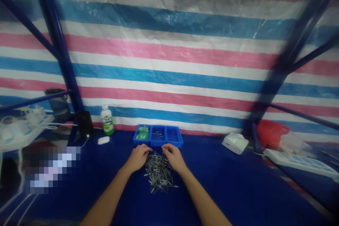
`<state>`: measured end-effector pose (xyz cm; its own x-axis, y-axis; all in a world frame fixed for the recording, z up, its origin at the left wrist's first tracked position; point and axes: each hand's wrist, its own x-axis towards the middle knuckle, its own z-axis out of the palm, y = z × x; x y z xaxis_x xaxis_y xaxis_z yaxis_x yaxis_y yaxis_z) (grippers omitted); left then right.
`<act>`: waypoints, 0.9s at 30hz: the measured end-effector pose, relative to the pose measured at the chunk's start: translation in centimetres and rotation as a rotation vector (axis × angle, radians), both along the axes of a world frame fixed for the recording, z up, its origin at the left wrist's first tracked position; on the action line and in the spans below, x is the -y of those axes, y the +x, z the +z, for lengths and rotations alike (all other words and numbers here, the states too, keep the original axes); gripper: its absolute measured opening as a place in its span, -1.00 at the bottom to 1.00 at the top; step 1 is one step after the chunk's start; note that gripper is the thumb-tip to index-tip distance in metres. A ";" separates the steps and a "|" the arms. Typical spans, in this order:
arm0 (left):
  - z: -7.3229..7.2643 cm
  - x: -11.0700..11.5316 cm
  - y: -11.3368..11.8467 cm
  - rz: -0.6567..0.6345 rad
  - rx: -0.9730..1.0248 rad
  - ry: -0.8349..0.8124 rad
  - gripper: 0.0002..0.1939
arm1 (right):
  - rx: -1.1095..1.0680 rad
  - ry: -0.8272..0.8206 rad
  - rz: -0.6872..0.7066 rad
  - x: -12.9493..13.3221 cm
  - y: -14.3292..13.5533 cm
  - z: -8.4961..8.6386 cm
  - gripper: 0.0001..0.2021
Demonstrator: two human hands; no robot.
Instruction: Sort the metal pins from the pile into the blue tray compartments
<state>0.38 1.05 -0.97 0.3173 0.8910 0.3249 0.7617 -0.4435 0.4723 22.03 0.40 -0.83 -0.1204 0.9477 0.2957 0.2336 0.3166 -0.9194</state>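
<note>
A pile of small metal pins (159, 173) lies on the blue table. At its upper left edge is my left hand (139, 156), its fingers closed together; what they hold, if anything, is too small to make out. My right hand (172, 154) is at the upper right edge of the pile, thumb and fingertips pinched, and their content cannot be made out either. Just beyond both hands stands a blue tray (166, 144) with three compartments. Green and clear pieces (143, 132) fill the left one, a few pins (158, 134) lie in the middle one, and the right one holds a tiny piece.
Behind the table (212, 176) hangs a striped sheet (169, 77). A bottle (107, 120), a white case (103, 140) and a black device (84, 124) stand at the left. To the right are a tissue pack (235, 143), a red bag (271, 134) and a power strip (299, 162).
</note>
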 end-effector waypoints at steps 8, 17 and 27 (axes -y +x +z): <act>0.2 0.6 0.5 0.066 -0.109 -0.049 -0.62 | 0.934 0.277 0.118 -0.8 -0.5 1.9 -0.60; 0.6 1.2 0.8 0.028 -0.168 -0.101 -0.62 | 1.148 0.250 0.147 -2.2 -0.7 2.8 -0.71; 1.1 1.4 1.3 0.014 0.056 -0.001 -0.63 | 0.908 0.277 0.030 -0.8 1.9 2.2 -0.85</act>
<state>1.69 -0.39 0.16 0.2864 0.8952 0.3414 0.7400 -0.4330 0.5147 23.97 1.19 1.39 -0.4380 0.8507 0.2908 0.8105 0.5136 -0.2816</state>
